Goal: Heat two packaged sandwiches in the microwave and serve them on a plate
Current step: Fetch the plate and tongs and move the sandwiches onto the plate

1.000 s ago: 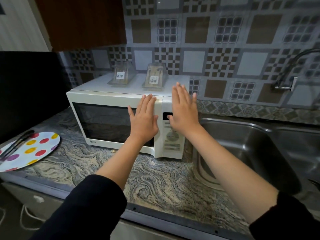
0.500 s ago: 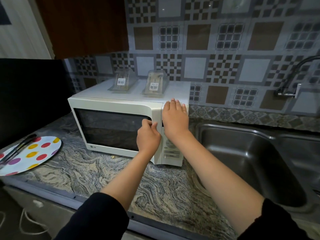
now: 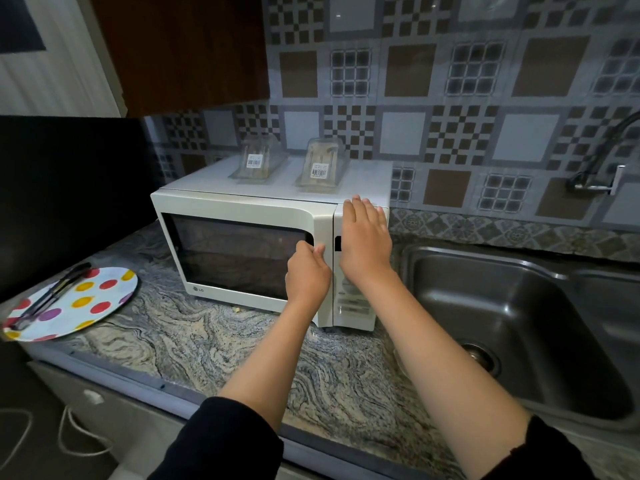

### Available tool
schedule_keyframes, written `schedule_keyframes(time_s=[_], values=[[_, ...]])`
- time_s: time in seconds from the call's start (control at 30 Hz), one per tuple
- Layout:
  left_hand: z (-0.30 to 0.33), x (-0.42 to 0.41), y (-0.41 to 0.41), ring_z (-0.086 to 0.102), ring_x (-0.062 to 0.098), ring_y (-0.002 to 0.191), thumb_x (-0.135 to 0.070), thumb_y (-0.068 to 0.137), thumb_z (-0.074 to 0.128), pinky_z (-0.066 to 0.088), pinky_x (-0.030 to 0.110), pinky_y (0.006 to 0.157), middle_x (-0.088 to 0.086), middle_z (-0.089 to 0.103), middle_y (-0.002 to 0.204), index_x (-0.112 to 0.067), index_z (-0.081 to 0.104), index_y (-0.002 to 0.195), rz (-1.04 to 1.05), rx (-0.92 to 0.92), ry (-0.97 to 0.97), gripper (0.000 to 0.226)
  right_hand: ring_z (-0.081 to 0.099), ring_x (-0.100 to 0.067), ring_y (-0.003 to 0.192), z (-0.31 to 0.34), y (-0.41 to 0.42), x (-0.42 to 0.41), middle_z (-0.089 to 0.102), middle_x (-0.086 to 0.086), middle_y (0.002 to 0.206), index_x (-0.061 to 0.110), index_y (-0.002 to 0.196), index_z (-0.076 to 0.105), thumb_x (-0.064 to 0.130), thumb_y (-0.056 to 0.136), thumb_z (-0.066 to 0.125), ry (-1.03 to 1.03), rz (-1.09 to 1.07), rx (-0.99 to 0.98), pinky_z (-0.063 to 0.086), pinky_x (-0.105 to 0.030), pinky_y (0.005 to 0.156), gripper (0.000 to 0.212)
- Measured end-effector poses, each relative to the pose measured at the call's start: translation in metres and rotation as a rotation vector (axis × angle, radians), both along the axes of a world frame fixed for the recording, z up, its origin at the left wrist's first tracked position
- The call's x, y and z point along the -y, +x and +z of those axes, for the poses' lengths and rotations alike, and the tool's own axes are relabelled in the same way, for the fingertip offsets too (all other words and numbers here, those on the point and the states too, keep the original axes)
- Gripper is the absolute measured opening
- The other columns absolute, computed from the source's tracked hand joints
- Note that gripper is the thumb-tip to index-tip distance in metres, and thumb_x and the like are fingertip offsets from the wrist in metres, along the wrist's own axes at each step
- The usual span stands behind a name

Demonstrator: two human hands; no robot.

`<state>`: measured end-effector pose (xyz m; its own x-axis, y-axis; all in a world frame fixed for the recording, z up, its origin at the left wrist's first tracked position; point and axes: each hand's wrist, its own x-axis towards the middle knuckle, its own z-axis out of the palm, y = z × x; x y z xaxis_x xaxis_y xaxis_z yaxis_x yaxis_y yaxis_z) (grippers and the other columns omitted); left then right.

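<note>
A white microwave [image 3: 242, 216] stands on the stone counter with its door closed. Two clear sandwich packs lie on top of it, one at the left [image 3: 258, 162] and one at the right [image 3: 322, 168], each with a barcode label. My left hand [image 3: 306, 271] has its fingers curled on the right edge of the microwave door. My right hand [image 3: 363, 244] lies flat with fingers together against the control panel, reaching up to the top edge. A round plate with coloured dots [image 3: 69, 303] sits at the counter's left end, with black tongs [image 3: 48, 299] lying on it.
A steel sink [image 3: 519, 323] fills the counter to the right, with a tap [image 3: 595, 171] on the tiled wall. A dark wooden cabinet [image 3: 180, 50] hangs above the microwave's left side. A black panel [image 3: 62, 195] stands at the left. White cord hangs below the counter edge.
Both hands were flat and open in front of the microwave. The left hand has since curled onto the door's right edge, and the right hand has come down flat onto the control panel.
</note>
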<state>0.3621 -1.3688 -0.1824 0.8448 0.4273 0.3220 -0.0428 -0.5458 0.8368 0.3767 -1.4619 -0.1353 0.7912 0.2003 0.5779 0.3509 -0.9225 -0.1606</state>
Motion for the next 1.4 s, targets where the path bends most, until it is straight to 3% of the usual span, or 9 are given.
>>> schedule_keyframes(time_s=[0.23,0.3,0.37,0.47,0.63,0.77,0.97,1.17,1.4], values=[[-0.022,-0.02,-0.065,0.033,0.008,0.048,-0.011,0.097,0.043,0.026,0.019,0.044,0.0,0.04,0.058,-0.012,0.036,0.072,0.019,0.179,-0.028,0.026,0.012,-0.025,0.146,-0.003,0.002,0.003,0.023,-0.01,0.156,0.008,0.147,0.024,0.004,0.083,0.062,0.083,0.09,0.016,-0.005,-0.036,0.117,0.074],[-0.02,-0.035,-0.079,0.037,0.007,0.048,-0.015,0.096,0.048,0.03,0.016,0.045,-0.001,0.043,0.059,-0.013,0.042,0.074,-0.046,0.193,-0.02,0.023,0.027,-0.023,0.141,-0.001,-0.007,-0.001,0.041,-0.007,0.146,0.011,0.14,0.041,0.009,0.088,0.059,0.384,0.242,-0.007,0.001,-0.039,0.118,0.055],[-0.016,-0.044,-0.081,0.05,0.0,0.062,-0.018,0.093,0.056,0.039,0.012,0.056,-0.002,0.053,0.074,-0.015,0.048,0.089,-0.075,0.187,-0.023,0.009,0.044,-0.021,0.13,-0.004,-0.021,-0.011,0.055,-0.004,0.132,0.011,0.129,0.054,0.015,0.09,0.056,0.686,0.44,0.0,0.024,-0.038,0.116,0.039],[-0.008,-0.054,-0.078,0.053,0.013,0.107,-0.028,0.083,0.068,0.047,0.03,0.09,0.001,0.049,0.115,-0.015,0.042,0.122,-0.043,0.232,0.075,0.048,0.056,-0.018,0.114,-0.014,-0.042,-0.027,0.065,-0.006,0.116,0.006,0.114,0.065,0.017,0.091,0.053,0.729,0.499,0.083,0.044,-0.036,0.102,0.028],[0.019,-0.075,-0.077,0.01,0.017,0.144,-0.045,0.077,0.069,0.013,0.056,0.114,-0.004,0.007,0.158,-0.028,0.017,0.148,-0.097,0.184,0.402,0.09,0.061,-0.017,0.108,-0.025,-0.042,-0.032,0.069,-0.005,0.11,0.006,0.109,0.07,0.018,0.093,0.053,0.75,0.483,0.099,0.049,-0.038,0.095,0.026],[0.031,-0.085,-0.075,-0.005,0.007,0.145,-0.046,0.079,0.068,-0.006,0.063,0.109,-0.019,0.0,0.157,-0.038,0.018,0.147,-0.216,0.075,0.535,0.084,0.06,-0.016,0.109,-0.028,-0.046,-0.036,0.068,-0.003,0.112,0.008,0.111,0.069,0.018,0.093,0.053,0.772,0.486,0.11,0.049,-0.039,0.095,0.025],[0.031,-0.093,-0.088,-0.002,0.004,0.145,-0.045,0.078,0.068,-0.002,0.065,0.111,-0.021,0.004,0.155,-0.039,0.019,0.144,-0.241,0.069,0.557,0.083,0.059,-0.017,0.112,-0.044,-0.058,-0.05,0.064,-0.004,0.116,0.008,0.113,0.065,0.018,0.094,0.051,0.819,0.495,0.238,0.045,-0.027,0.099,0.026],[0.037,-0.125,-0.126,-0.002,-0.004,0.142,-0.037,0.078,0.069,-0.001,0.066,0.112,-0.025,0.004,0.155,-0.039,0.018,0.144,-0.287,0.025,0.571,0.084,0.059,-0.025,0.11,-0.051,-0.091,-0.088,0.063,-0.018,0.114,-0.003,0.102,0.064,0.012,0.09,0.053,0.889,0.57,0.359,0.047,-0.03,0.095,0.023],[0.041,-0.191,-0.196,-0.014,-0.004,0.142,-0.025,0.08,0.068,-0.015,0.059,0.11,-0.029,-0.004,0.155,-0.042,0.011,0.147,-0.285,-0.072,0.615,0.089,0.058,-0.024,0.109,-0.05,-0.159,-0.158,0.059,-0.015,0.115,-0.001,0.096,0.062,0.011,0.088,0.056,0.894,0.656,0.359,0.051,-0.039,0.09,0.016]])
